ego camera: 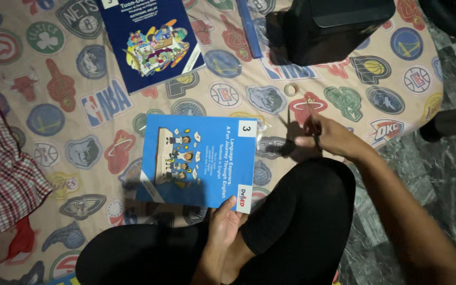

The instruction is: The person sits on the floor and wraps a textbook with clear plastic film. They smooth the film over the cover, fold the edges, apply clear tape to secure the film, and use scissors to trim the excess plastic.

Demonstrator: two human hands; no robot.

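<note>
Textbook (199, 161) on bedsheet (75, 121), second book (149, 39) behind, tape roll (291, 88) right

Blurred scissors (312, 126) in right hand (333, 140)
</note>
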